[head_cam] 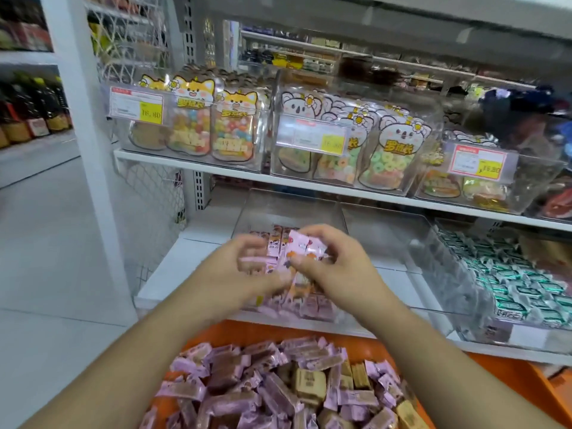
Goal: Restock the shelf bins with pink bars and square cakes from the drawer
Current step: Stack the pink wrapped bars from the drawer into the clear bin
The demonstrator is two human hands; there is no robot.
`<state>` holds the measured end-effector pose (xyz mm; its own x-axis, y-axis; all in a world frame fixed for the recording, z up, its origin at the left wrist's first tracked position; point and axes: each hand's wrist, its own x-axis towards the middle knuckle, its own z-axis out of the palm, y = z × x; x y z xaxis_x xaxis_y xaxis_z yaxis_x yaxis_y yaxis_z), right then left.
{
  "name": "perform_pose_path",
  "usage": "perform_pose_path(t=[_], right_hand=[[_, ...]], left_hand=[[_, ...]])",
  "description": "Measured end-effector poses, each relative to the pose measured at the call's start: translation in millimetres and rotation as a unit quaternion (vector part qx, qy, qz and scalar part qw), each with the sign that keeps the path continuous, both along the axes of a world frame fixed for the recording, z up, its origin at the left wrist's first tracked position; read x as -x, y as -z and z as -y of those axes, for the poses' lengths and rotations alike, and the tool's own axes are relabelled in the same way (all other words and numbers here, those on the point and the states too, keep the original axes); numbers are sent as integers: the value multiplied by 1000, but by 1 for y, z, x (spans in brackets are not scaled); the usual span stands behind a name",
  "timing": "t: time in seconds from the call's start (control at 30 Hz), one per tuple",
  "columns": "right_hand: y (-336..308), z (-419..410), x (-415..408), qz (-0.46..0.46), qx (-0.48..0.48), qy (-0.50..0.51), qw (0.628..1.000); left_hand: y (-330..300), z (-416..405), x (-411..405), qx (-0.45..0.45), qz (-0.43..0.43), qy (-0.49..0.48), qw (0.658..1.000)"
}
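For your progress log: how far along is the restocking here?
Done: some pink bars already lie in the clear bin. In hand: both hands, left and right, hold more bars above it. Left: the orange drawer still holds many bars and square cakes.

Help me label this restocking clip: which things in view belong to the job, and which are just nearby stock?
Part of the job:
- pink bars held in both hands, left hand and right hand
- clear shelf bin below them
- orange drawer holding more bars and square cakes

Just nearby:
- candy bags on the upper shelf
- green-wrapped sweets
- price tags
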<state>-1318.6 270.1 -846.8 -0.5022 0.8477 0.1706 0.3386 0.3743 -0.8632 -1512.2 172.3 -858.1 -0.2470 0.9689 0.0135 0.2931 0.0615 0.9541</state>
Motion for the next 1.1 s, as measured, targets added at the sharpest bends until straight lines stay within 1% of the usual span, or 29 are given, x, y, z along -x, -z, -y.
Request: perform_pose_path(t=[0.07, 0.1, 0.13, 0.2, 0.3, 0.4, 0.47, 0.53, 0.67, 0.8, 0.97, 1.03, 1.1], right_hand=[[-4, -27, 24, 5, -16, 17, 1000], [-3, -39, 38, 9, -20, 23, 999], [0, -52, 51, 22, -23, 28, 999], [9, -76, 77, 64, -19, 31, 997], [31, -106, 107, 108, 17, 2, 994], [48, -124, 123, 146, 12, -19, 989], [54, -129, 128, 160, -10, -27, 987], [55, -131, 130, 159, -31, -28, 986], [60, -127, 125, 160, -27, -26, 986], [70, -120, 116, 255, -106, -26, 961], [82, -125, 115, 319, -101, -41, 941], [87, -130, 114, 324, -86, -60, 940], [88, -131, 114, 329, -92, -69, 937]], left_hand=[[9, -8, 27, -29, -135, -89, 986], [16, -12, 39, -28, -186, -108, 976], [25, -15, 48, -20, -206, -109, 972], [43, -20, 59, -4, -204, -79, 976], [62, -25, 64, 2, -192, -41, 981], [66, -26, 65, -5, -149, -46, 988], [67, -28, 65, -18, -142, -51, 988], [67, -30, 62, -30, -138, -45, 989], [65, -32, 57, -30, -147, -60, 987], [65, -30, 54, -29, -151, -64, 986], [66, -31, 52, -28, -157, -68, 985], [67, -32, 52, -27, -157, -71, 985], [67, -33, 52, -26, -158, -74, 984]])
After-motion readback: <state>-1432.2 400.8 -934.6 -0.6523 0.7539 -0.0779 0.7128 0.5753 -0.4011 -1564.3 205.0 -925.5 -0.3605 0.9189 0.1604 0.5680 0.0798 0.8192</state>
